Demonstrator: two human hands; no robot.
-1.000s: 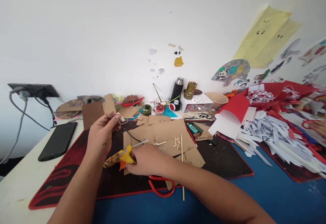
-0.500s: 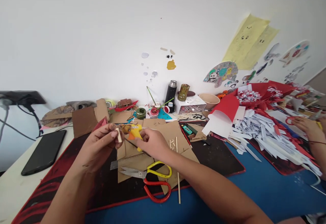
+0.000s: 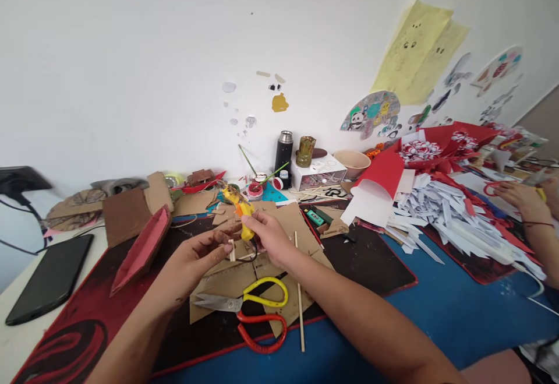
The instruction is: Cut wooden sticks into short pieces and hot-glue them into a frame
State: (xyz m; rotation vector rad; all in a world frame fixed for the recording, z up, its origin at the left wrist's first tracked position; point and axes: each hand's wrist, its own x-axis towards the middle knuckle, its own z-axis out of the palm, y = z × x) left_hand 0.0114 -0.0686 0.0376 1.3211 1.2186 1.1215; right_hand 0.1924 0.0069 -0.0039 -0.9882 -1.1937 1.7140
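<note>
The right hand (image 3: 271, 238) grasps a yellow glue gun with an orange trigger and a brown-smeared front (image 3: 239, 209), its fingers closed round the handle. A second ago the gun lay low in front of that hand, its front toward the left forearm; now it is raised and tipped, front pointing up and away from the person. Just beside it, the left hand (image 3: 198, 260) pinches a small pale wooden piece (image 3: 232, 250) between thumb and fingers, now lower and closer to the right hand. Under both hands lies a flat brown cardboard sheet (image 3: 271, 264). Nearer the person, the metal scissors with one yellow and one red handle (image 3: 236, 304), mostly covered by the right forearm before, show whole. Left of the left hand, a pink-lined, boat-shaped brown cardboard piece (image 3: 142, 250) has come into view. A long thin pale wooden stick (image 3: 300, 308) runs below the right wrist.
</note>
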